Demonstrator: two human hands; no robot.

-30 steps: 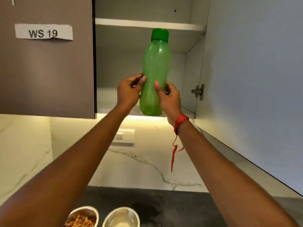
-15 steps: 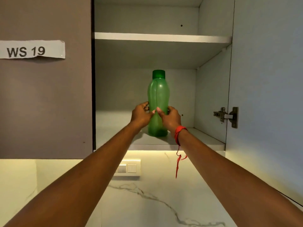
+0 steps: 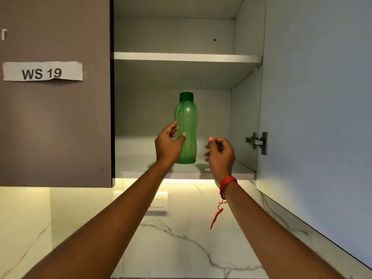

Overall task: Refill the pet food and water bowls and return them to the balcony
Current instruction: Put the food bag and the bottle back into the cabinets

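**Now: bottle upright on the shelf, both hands off it**

The green bottle (image 3: 186,129) stands at frame centre on the lower cabinet shelf (image 3: 239,171), long axis vertical, cap up. The left hand (image 3: 168,144), fingers spread and empty, sits just left of it, thumb near its waist; contact is unclear. The right hand (image 3: 219,153), loosely curled and holding nothing, hangs apart to the lower right. The left is nearer for any regrasp.

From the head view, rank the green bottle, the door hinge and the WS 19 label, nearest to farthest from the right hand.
1. Green plastic bottle, just left of the right hand, on the lower shelf.
2. Metal door hinge, to its right.
3. White paper WS 19 label, far left, on the closed door.
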